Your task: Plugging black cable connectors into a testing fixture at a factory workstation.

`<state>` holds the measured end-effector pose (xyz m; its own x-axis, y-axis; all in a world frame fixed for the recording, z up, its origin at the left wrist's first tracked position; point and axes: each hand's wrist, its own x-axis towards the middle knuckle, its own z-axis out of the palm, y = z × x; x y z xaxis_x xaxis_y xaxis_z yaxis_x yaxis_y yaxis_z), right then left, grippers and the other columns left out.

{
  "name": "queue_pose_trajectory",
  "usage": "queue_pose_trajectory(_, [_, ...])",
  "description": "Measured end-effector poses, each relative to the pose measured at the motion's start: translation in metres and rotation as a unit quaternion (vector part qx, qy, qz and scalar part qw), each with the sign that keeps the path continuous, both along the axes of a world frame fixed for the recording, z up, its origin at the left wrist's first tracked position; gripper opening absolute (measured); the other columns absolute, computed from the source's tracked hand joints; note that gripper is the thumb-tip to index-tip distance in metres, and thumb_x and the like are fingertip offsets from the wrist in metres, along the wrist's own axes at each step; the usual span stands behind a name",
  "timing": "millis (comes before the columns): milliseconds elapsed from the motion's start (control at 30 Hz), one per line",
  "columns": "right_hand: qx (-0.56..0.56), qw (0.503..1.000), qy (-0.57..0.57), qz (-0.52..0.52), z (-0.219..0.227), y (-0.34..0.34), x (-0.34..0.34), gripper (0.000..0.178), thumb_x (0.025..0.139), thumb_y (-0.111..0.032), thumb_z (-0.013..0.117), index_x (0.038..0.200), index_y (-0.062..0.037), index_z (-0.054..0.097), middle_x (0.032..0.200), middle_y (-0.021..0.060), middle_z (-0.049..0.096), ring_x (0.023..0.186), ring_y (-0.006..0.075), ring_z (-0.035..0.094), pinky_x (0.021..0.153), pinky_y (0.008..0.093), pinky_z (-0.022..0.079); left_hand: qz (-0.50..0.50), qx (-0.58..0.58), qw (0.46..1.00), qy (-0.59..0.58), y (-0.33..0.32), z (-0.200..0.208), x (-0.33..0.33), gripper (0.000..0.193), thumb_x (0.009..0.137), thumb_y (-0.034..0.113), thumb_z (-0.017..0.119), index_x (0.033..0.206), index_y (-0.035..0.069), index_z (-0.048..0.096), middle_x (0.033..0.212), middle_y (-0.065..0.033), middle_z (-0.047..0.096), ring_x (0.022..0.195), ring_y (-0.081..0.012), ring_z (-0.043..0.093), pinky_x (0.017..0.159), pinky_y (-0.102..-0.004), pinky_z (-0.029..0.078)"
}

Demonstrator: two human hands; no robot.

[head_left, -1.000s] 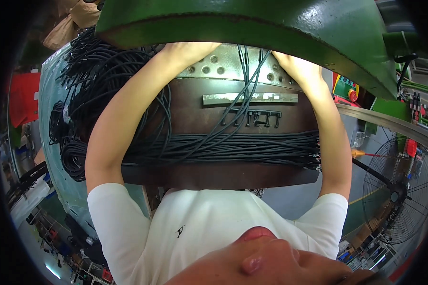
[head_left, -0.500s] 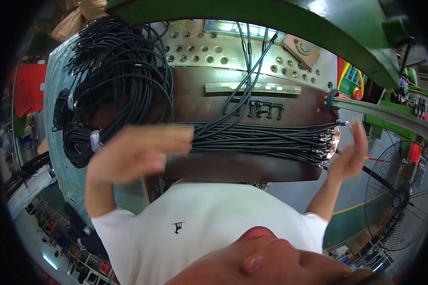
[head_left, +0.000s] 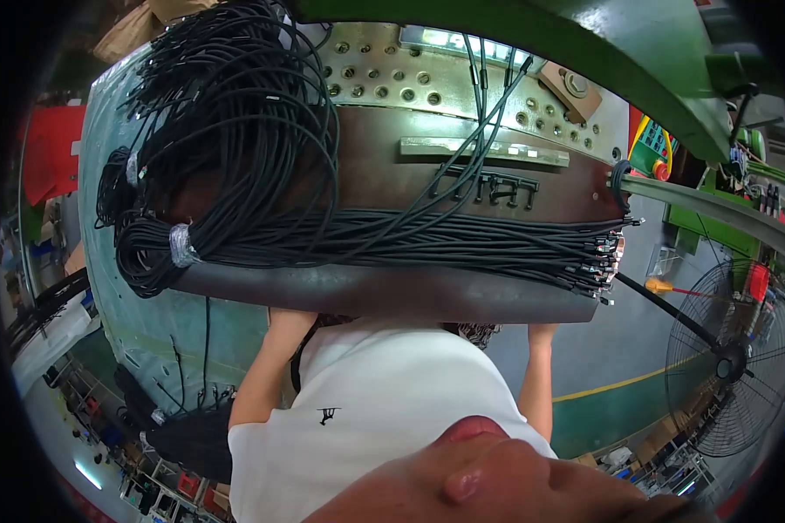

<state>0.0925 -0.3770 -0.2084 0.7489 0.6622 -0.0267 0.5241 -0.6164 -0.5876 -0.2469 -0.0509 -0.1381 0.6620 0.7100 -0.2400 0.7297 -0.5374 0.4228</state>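
Note:
My left hand (head_left: 291, 322) reaches beneath the front edge of a dark brown board (head_left: 392, 296), near its left part; its fingers are hidden. Toward the board's right end, my right hand (head_left: 542, 330) also goes under that edge, fingers out of sight. Whether either holds anything cannot be seen. Across the board lies a row of black cables (head_left: 462, 244), their metal-tipped ends gathered at the right edge. On the left they run into a coiled bundle with a silvery tie (head_left: 181, 246). A branched black plastic piece (head_left: 493, 186) rests behind the row.
A metal bar (head_left: 484, 152) lies behind the cables, before a perforated metal plate (head_left: 384, 77). A green machine arm (head_left: 532, 44) spans overhead. A large heap of cables (head_left: 244, 113) covers the left. At right stand a control box with a red button (head_left: 660, 170) and a fan (head_left: 729, 362).
Both hands have dropped from above the board's ends to beneath its front edge, moving inward. The cable row and tied bundle are now uncovered. The view has shifted slightly.

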Motion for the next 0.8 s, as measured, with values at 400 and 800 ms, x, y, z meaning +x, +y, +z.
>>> queue_pose_trajectory(400, [0.04, 0.995, -0.084, 0.023, 0.007, 0.025, 0.002, 0.014, 0.081, -0.007, 0.059, 0.091, 0.0022, 0.06, 0.084, 0.0183, 0.063, 0.079, 0.0384, 0.057, 0.07, 0.0429, 0.046, 0.016, -0.025, 0.999, -0.011, 0.003, -0.001, 0.003, 0.03, 0.084, 0.014, 0.054, 0.111, 0.004, 0.06, 0.113, -0.0188, 0.059, 0.105, -0.038, 0.055, 0.09, -0.0436, 0.043])
queue_pose_trajectory(800, [-0.041, 0.875, 0.331, 0.352, 0.204, 0.129, 0.0, 0.017, 0.08, -0.017, 0.067, 0.09, -0.0033, 0.064, 0.095, 0.0137, 0.066, 0.092, 0.031, 0.063, 0.08, 0.0353, 0.05, -0.318, -0.279, 0.889, -0.177, -0.02, 0.102, 0.071, 0.038, 0.086, 0.033, 0.059, 0.112, 0.004, 0.059, 0.116, -0.0132, 0.06, 0.106, -0.029, 0.057, 0.089, -0.0411, 0.046])
